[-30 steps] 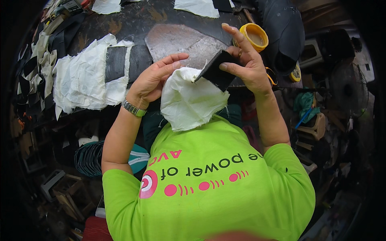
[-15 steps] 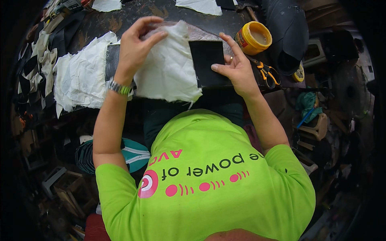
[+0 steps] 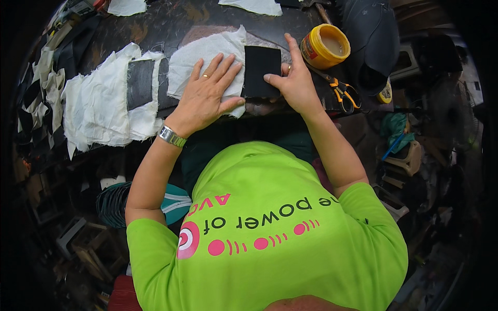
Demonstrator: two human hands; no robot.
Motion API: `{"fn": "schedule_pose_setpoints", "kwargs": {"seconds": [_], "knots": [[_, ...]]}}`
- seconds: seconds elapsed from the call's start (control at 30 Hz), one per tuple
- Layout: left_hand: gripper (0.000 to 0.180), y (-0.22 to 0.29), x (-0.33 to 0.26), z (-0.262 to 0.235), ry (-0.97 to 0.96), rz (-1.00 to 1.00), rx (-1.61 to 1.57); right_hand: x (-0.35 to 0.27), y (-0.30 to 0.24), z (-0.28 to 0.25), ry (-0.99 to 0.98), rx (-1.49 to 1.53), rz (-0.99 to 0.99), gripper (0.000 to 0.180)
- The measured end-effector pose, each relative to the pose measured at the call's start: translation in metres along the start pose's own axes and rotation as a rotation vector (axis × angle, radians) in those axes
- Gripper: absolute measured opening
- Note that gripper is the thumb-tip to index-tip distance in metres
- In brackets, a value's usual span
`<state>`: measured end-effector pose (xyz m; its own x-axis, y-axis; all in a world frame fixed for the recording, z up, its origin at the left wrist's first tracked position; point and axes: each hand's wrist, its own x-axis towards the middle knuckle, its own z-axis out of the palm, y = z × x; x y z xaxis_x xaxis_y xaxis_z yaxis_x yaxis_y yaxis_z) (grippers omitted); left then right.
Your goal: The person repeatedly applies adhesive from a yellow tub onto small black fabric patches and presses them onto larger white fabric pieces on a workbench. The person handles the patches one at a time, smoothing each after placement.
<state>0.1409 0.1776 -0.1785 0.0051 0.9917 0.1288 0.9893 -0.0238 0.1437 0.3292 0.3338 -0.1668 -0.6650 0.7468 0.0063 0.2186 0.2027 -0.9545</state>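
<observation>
My left hand [image 3: 211,88] lies flat with its fingers spread on a white cloth piece [image 3: 184,62] with frayed edges. Beside that cloth, overlapping its right edge, is a black rectangular piece [image 3: 261,65] of fabric or sheet material. My right hand [image 3: 301,85] has its thumb on the black piece's right side. Its index finger stretches away toward a yellow jar, while the other fingers are curled and partly hidden at the piece's edge. A greyish-brown surface [image 3: 199,33] shows behind the cloth.
To the left lie stacked white cloths [image 3: 98,103] with a dark patch [image 3: 140,83]. An open yellow jar [image 3: 324,46] of pale paste stands right of my right hand, near orange-and-black scissors [image 3: 345,97]. Dark rolled material [image 3: 368,41] lies beyond. Cloth strips [image 3: 52,88] hang at the far left.
My left hand has gone from lifting the white cloth by its far edge to lying flat on it. The cloth now rests lower, against the black piece. My right hand shifted slightly left.
</observation>
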Motion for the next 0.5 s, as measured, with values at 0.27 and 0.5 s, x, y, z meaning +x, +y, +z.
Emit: {"fn": "schedule_pose_setpoints", "kwargs": {"seconds": [0.27,0.5], "knots": [[0.056,-0.019,0.026,-0.022,0.031,-0.035,-0.206,-0.009,-0.034,-0.034,-0.022,-0.584,-0.204,0.093],[0.045,-0.024,0.059,-0.013,0.184,0.03,-0.121,0.015,-0.051,-0.074,0.205,-0.347,-0.304,0.052]]}}
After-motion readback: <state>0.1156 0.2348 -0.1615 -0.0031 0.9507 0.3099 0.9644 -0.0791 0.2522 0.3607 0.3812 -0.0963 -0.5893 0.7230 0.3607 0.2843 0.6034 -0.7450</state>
